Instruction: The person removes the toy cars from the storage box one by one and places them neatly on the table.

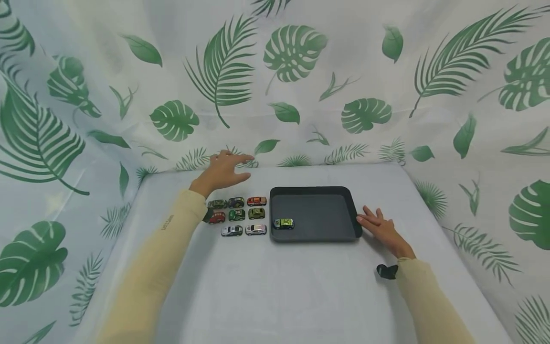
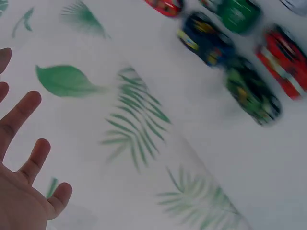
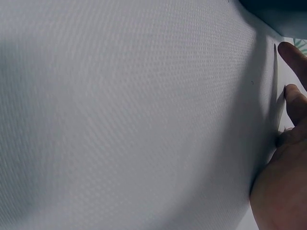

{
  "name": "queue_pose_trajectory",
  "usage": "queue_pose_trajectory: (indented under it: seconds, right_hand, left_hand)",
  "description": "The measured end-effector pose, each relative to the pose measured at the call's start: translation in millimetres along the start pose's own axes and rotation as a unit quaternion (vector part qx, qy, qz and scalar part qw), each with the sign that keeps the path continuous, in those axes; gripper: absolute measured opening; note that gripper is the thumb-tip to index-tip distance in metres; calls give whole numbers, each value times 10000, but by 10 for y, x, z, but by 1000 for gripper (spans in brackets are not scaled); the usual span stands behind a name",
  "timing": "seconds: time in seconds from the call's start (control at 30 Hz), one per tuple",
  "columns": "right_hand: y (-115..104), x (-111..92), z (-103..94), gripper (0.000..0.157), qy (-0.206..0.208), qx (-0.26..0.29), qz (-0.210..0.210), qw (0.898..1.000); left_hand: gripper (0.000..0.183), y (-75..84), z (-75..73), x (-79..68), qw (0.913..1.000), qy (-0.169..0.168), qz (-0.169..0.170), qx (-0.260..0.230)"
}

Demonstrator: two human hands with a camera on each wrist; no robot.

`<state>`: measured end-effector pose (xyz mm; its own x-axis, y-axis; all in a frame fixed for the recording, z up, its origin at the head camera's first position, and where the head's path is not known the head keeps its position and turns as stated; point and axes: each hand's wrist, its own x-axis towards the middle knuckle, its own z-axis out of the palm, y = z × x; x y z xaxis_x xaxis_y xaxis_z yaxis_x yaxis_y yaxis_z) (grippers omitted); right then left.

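Note:
My left hand (image 1: pixel 223 171) hovers behind the rows of toy cars with fingers spread and holds nothing. Nearest to it are a camouflage-green car (image 2: pixel 252 91), a dark blue car (image 2: pixel 206 38) and a red car (image 2: pixel 285 60). An orange-red car (image 1: pixel 256 201), a green car (image 1: pixel 237 215), an olive car (image 1: pixel 256 213), a silver car (image 1: pixel 232 231) and a whitish car (image 1: pixel 256 230) complete the group. Inside the dark grey tray (image 1: pixel 318 210), a yellow-green car (image 1: pixel 283 223) sits at the front left. My right hand (image 1: pixel 384 234), fingers extended, is at the tray's right rim, apparently touching it.
A white table (image 1: pixel 275 286) carries everything. Behind and beside it hangs a white cloth (image 1: pixel 326 110) with green leaf prints. A black strap piece (image 1: pixel 387 272) juts from the right wrist.

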<state>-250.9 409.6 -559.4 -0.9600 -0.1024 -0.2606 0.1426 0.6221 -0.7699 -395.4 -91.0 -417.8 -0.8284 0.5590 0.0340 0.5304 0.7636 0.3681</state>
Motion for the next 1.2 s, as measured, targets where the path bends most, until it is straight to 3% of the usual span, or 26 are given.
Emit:
queue_pose_trajectory:
  seconds: [0.3, 0.5, 0.83, 1.03, 1.2]
  right_hand:
    - [17, 31, 2, 72, -33, 25, -88, 10000]
    - [20, 39, 18, 71, -35, 23, -97, 9999]
    - [47, 7, -3, 70, 109, 115, -265, 9995]
    - [63, 34, -25, 70, 60, 6, -91, 9999]
    - [83, 30, -40, 69, 68, -60, 2, 10000]
  left_hand:
    - [56, 613, 203, 454, 9977, -165, 656, -43]
    - [56, 889, 442, 628, 9955, -601, 664, 303]
    - [55, 1150, 783, 688, 9745, -1705, 823, 1200]
    - [55, 1228, 948, 666, 9588, -2358, 756, 1391]
    - [52, 1273, 1059, 620, 9472, -2672, 747, 1607]
